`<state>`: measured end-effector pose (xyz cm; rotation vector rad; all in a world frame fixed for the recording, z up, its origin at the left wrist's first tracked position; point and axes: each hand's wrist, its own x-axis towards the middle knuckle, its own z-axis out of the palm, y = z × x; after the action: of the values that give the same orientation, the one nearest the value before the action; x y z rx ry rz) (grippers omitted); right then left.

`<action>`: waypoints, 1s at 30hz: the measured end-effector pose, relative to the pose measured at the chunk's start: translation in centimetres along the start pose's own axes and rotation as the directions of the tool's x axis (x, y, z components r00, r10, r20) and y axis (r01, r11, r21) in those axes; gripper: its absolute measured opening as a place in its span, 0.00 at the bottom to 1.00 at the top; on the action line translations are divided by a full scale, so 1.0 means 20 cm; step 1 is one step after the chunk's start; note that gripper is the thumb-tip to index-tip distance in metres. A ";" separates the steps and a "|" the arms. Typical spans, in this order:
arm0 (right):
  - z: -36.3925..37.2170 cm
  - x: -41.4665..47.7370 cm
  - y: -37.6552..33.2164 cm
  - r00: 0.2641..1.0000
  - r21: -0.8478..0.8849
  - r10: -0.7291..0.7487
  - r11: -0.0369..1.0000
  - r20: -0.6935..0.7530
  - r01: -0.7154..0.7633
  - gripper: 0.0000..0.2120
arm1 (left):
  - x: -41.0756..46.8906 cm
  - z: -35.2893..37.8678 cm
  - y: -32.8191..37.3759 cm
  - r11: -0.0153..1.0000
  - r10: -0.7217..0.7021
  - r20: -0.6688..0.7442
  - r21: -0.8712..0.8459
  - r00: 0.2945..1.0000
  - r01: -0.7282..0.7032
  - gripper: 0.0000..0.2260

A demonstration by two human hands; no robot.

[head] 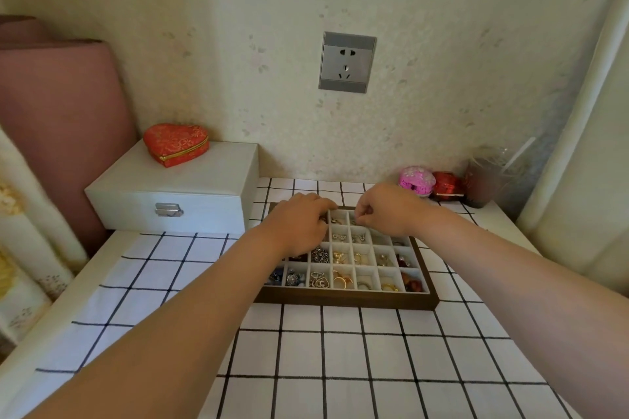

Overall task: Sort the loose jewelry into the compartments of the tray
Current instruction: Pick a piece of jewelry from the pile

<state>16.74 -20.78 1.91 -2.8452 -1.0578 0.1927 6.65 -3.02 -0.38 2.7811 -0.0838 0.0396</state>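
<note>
Head view: the wooden tray sits on a checked cloth, its compartments holding jewelry, mostly in the 2 nearest rows. The left hand lies palm down over the tray's 10 o'clock corner, fingers loosely bent and close together; whether they hold anything cannot be told. The right hand hovers at the tray's 12 o'clock edge, fingertips curled together, anything between them too small to see. A white box stands at the tray's 9 o'clock, a red heart box on it.
</note>
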 end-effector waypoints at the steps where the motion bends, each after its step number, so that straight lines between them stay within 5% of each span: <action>1: 0.00 0.00 0.00 1.000 0.004 0.004 1.000 0.018 -0.004 0.08 | 0.00 -0.01 -0.01 1.000 -0.009 0.001 -0.020 1.000 0.009 0.22; 11: -0.02 -0.03 -0.02 0.994 0.087 0.015 0.996 0.104 -0.024 0.14 | -0.03 -0.04 -0.10 0.997 -0.051 -0.003 -0.054 0.999 0.051 0.24; 17: -0.06 -0.07 -0.05 1.000 0.049 0.013 0.999 -0.010 -0.013 0.14 | -0.07 -0.04 -0.12 0.995 -0.033 -0.041 -0.091 0.999 0.029 0.22; 21: -0.09 -0.14 -0.18 0.985 0.074 -0.133 0.987 -0.107 0.141 0.11 | -0.17 -0.09 -0.13 0.998 0.023 -0.118 -0.048 0.993 -0.029 0.16; 30: 0.03 -0.30 -0.54 0.920 0.087 -0.392 0.916 -0.024 0.393 0.08 | -0.54 -0.16 -0.19 0.995 0.077 -0.079 0.066 0.994 -0.072 0.10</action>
<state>5.15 -16.55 3.36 -2.4839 -1.5455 0.1908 -4.03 2.20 0.80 2.8348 -0.1683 0.1774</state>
